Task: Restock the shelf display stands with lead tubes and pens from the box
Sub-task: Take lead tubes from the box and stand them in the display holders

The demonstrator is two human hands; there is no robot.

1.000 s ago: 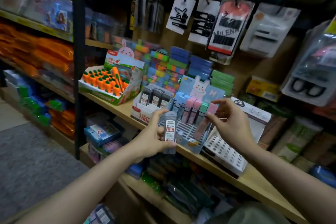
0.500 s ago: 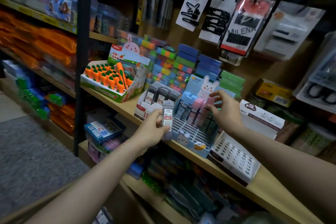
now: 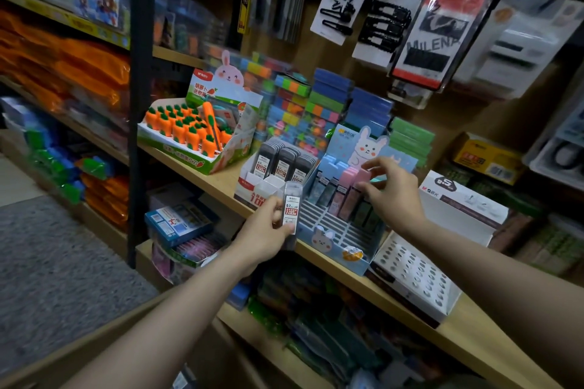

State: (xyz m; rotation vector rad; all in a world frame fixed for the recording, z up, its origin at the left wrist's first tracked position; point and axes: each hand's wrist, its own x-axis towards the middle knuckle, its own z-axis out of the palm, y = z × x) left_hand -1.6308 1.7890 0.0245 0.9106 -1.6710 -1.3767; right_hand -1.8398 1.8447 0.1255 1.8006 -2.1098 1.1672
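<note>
My left hand holds a stack of clear lead tubes with white and red labels, just in front of the white display stand that carries three rows of dark lead tubes. My right hand pinches the top of a pink lead tube standing in the blue rabbit display stand. Blue and green tubes stand in the slots beside it. The stand's front slots hold nothing.
A carrot pen display stands to the left on the wooden shelf. A white perforated stand sits right of the blue one. Stacked sticky notes line the back, carded goods hang above, and a black shelf post rises at left.
My right hand carried the pink tube down and into the blue rabbit stand. My left hand stayed by the white stand, holding its tubes. The view shifted closer.
</note>
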